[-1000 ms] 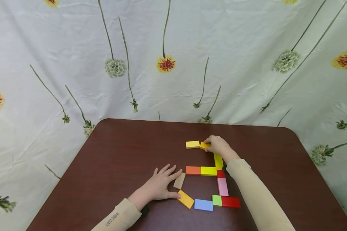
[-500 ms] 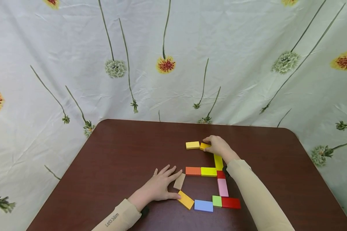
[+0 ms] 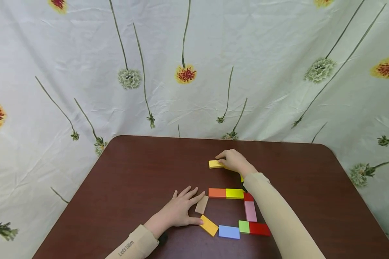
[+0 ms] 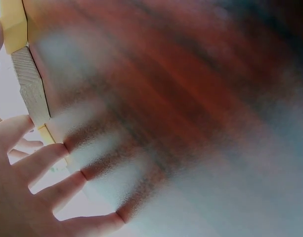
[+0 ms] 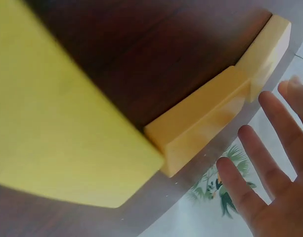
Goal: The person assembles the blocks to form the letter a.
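My left hand [image 3: 178, 210] lies spread on the table. Its index fingertip touches a plain wooden block [image 3: 201, 205], and its thumb rests on an orange-yellow block [image 3: 209, 225]. In the left wrist view, the fingers of this hand [image 4: 37, 173] are straight and fanned out beside the wooden block [image 4: 31, 86]. At the far end, my right hand [image 3: 235, 160] reaches over a pale yellow block [image 3: 215, 164], index finger extended. The right wrist view shows its loosely bent fingers [image 5: 275, 163] behind the pale block [image 5: 265, 54] and a deeper yellow block [image 5: 200, 118], with gaps between; the thumb is hidden there.
Orange [image 3: 217, 193], bright yellow [image 3: 234, 194], dark red [image 3: 248, 197], pink [image 3: 250, 211], light green [image 3: 244, 227], red [image 3: 259, 229] and blue [image 3: 229, 232] blocks form lines on the brown table [image 3: 142, 172]. A flowered cloth [image 3: 162, 54] hangs behind.
My right hand has shifted left from the deeper yellow block to the pale yellow one, its forearm now covering more of the bright yellow upright block. The left hand stays put.
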### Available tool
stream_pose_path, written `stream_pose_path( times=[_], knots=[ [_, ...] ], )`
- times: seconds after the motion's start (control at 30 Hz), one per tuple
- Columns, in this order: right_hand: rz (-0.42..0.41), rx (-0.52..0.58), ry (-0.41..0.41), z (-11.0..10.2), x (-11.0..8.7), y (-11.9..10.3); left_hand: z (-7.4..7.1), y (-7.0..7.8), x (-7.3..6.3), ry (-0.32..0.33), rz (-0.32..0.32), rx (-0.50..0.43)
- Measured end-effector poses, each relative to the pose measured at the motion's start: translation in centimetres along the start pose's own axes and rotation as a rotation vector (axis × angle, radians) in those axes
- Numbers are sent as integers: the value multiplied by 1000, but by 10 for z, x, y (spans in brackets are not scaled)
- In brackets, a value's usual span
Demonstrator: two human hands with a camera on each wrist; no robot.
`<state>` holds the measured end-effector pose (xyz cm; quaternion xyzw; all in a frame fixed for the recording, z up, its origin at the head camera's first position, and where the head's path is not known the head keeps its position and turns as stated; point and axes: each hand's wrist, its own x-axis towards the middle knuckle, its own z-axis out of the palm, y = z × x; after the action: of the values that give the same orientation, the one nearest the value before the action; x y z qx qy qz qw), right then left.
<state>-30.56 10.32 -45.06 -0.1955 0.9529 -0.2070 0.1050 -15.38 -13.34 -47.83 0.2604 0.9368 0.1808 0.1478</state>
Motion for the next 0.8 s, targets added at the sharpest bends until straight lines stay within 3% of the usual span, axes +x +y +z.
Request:
stream_pose_path(
  times=[0.2,0.8],
  knots=[
    [-31,-21,-15,0,7,-5,0,1,0,1,-6,1],
    [31,19,-28,5,13,-8,1,1,-1,1,-10,8]
  ],
)
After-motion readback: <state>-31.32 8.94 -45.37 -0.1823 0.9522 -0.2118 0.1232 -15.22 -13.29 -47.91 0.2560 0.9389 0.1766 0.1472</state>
